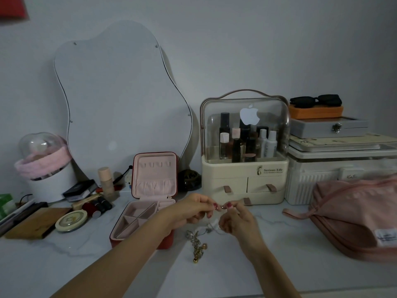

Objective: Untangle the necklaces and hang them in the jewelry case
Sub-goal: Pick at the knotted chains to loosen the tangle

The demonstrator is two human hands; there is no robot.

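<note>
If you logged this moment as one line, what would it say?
step: untangling | left hand: pinching chain | right hand: pinching chain | necklaces: tangled on table | jewelry case: open, hooks bare

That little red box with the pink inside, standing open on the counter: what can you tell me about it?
The jewelry case is a small square box, red outside, lined in what looks like soft pink fabric. It stands open on the pale marbled counter, lid upright. The lid holds a row of small hooks above a gathered pocket; no necklace hangs there yet. The base is split into compartments. The left forearm crosses in front of its near corner.
</note>
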